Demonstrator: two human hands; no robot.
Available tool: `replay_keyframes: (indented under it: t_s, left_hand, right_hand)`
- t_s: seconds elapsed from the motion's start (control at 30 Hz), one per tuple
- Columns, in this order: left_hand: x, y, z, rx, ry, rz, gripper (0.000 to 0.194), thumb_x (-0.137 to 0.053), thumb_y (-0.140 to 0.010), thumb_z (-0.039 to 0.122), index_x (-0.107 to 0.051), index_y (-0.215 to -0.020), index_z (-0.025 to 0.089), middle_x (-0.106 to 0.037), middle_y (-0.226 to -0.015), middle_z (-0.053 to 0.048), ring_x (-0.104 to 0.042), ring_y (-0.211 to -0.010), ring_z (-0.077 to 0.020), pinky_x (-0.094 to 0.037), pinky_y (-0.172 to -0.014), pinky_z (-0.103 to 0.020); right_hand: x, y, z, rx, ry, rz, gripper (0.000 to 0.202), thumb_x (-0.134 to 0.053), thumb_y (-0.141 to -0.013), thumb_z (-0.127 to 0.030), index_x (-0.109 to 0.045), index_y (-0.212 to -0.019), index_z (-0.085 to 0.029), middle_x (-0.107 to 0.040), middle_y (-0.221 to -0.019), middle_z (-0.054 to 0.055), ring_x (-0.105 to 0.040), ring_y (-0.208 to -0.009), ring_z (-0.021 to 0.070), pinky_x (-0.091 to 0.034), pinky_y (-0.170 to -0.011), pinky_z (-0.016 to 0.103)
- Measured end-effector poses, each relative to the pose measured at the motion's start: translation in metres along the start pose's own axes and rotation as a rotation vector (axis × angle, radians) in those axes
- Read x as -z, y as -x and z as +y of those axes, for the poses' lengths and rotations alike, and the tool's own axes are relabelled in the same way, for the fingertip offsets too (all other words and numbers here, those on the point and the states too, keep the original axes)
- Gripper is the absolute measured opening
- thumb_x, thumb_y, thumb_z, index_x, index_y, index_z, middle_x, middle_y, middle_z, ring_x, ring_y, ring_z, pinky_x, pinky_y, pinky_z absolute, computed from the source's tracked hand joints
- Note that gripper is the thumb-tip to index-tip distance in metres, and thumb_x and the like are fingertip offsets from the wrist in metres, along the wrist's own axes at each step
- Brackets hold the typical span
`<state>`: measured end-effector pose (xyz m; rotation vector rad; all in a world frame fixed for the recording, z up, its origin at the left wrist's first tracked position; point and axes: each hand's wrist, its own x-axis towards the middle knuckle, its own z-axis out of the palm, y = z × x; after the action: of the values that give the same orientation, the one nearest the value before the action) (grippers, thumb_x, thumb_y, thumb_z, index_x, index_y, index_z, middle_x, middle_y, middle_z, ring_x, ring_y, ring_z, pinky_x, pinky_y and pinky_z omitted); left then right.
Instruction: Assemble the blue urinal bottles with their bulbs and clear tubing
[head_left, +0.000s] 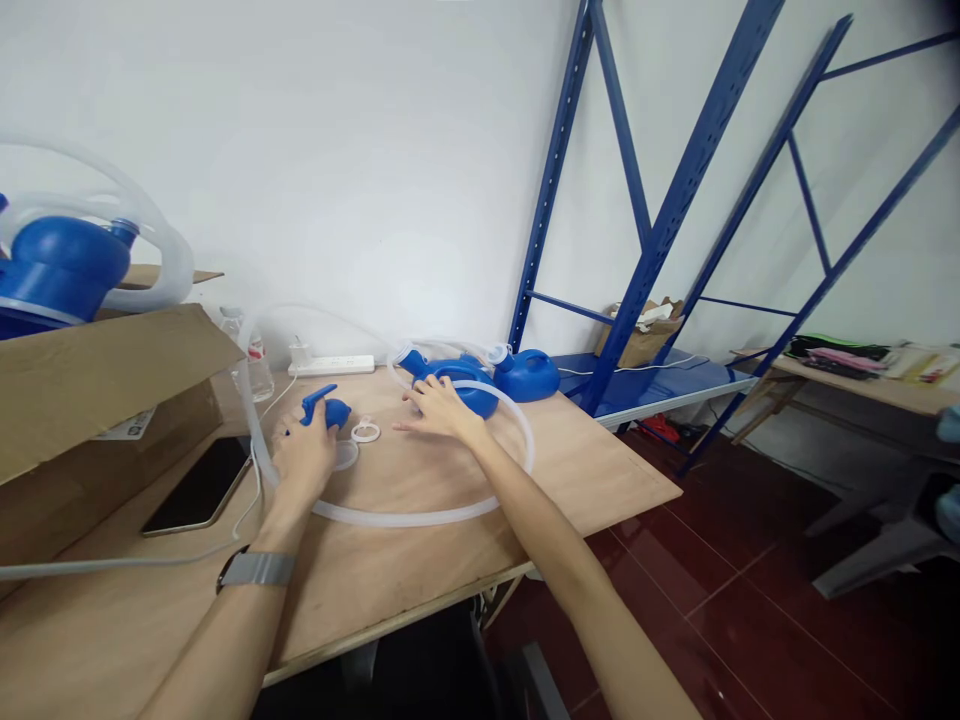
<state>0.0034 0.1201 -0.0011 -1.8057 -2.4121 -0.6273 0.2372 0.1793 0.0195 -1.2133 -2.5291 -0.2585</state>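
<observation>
My left hand (306, 448) is wrapped round a small blue part with a lever-like arm (327, 408), above the left side of the wooden table (420, 560). At the table's back, my right hand (437, 408) has its fingers apart beside a blue bottle (478, 398), with nothing held. Another blue bottle (529, 374) lies to its right. A clear tube (420, 518) loops over the table under my right forearm. Two pale rings, one white (366, 432) and one translucent (346, 455), lie between my hands.
On the left are an open cardboard box (112, 400) with blue bottles (71, 265) and tubing, a phone (199, 484), and a plastic bottle (257, 360). A power strip (336, 365) is by the wall. Blue shelving (637, 390) stands at the right.
</observation>
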Motion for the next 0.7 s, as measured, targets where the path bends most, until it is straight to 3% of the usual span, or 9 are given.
replay_keyframes:
  t_s: [0.1, 0.23, 0.37, 0.5, 0.57, 0.63, 0.7]
  left_hand:
    - [-0.013, -0.004, -0.004, -0.004, -0.003, 0.004, 0.057, -0.040, -0.104, 0.037, -0.049, -0.157, 0.019, -0.051, -0.137, -0.029, -0.059, -0.121, -0.0482, -0.049, -0.096, -0.060]
    - [-0.018, 0.004, 0.000, 0.017, 0.020, 0.045, 0.057, -0.047, -0.101, 0.038, -0.053, -0.153, 0.015, -0.043, -0.148, -0.033, -0.051, -0.130, -0.0527, -0.050, -0.095, -0.063]
    - [-0.011, 0.022, 0.017, -0.039, -0.006, 0.150, 0.055, -0.056, -0.099, 0.038, -0.058, -0.149, 0.015, -0.027, -0.164, -0.034, -0.024, -0.150, -0.0619, -0.041, -0.103, -0.076]
    - [0.022, 0.052, 0.042, -0.171, 0.176, 0.121, 0.051, -0.055, -0.098, 0.036, -0.064, -0.144, 0.016, -0.033, -0.166, -0.027, -0.023, -0.156, -0.0526, -0.036, -0.113, -0.075]
    - [0.049, 0.080, 0.046, -0.281, 0.496, 0.019, 0.046, -0.054, -0.098, 0.041, -0.071, -0.134, 0.020, -0.050, -0.157, -0.021, -0.039, -0.151, -0.0434, -0.044, -0.115, -0.064]
    - [0.076, 0.115, 0.040, -0.419, 0.845, -0.130, 0.045, -0.047, -0.101, 0.050, -0.073, -0.131, 0.028, -0.063, -0.146, -0.010, -0.054, -0.141, -0.0361, -0.052, -0.112, -0.055]
    - [0.098, 0.151, 0.023, -0.401, 1.014, -0.134, 0.039, -0.054, -0.100, 0.054, -0.073, -0.129, 0.037, -0.072, -0.131, -0.004, -0.061, -0.133, -0.0374, -0.058, -0.104, -0.055]
  right_hand:
    - [-0.015, -0.006, 0.006, -0.138, -0.137, 0.129, 0.047, -0.049, -0.108, -0.052, -0.065, -0.137, -0.018, -0.065, -0.135, 0.015, -0.057, -0.125, 0.0292, -0.044, -0.109, 0.046]
    - [-0.011, -0.034, 0.020, -0.355, -0.151, 0.332, 0.044, -0.043, -0.108, -0.026, -0.055, -0.149, -0.013, -0.061, -0.142, 0.017, -0.054, -0.132, 0.0273, -0.042, -0.115, 0.041]
    - [0.000, -0.067, 0.040, -0.448, -0.116, 0.219, 0.054, -0.048, -0.103, -0.021, -0.045, -0.156, -0.009, -0.055, -0.154, 0.021, -0.049, -0.143, 0.0313, -0.039, -0.119, 0.044]
    - [0.002, -0.082, 0.055, -0.383, -0.179, 0.055, 0.041, -0.044, -0.107, -0.028, -0.057, -0.144, -0.018, -0.069, -0.140, 0.013, -0.064, -0.129, 0.0267, -0.048, -0.109, 0.037]
    - [-0.001, -0.081, 0.058, -0.361, -0.173, 0.062, 0.037, -0.040, -0.109, -0.032, -0.062, -0.137, -0.022, -0.072, -0.135, 0.010, -0.066, -0.125, 0.0255, -0.049, -0.107, 0.037]
    - [-0.005, -0.076, 0.058, -0.346, -0.137, 0.099, 0.037, -0.036, -0.110, -0.028, -0.060, -0.138, -0.022, -0.071, -0.136, 0.011, -0.066, -0.126, 0.0252, -0.049, -0.107, 0.037]
    - [-0.009, -0.070, 0.056, -0.330, -0.093, 0.130, 0.040, -0.035, -0.109, -0.022, -0.056, -0.142, -0.020, -0.070, -0.138, 0.012, -0.065, -0.126, 0.0261, -0.049, -0.107, 0.039]
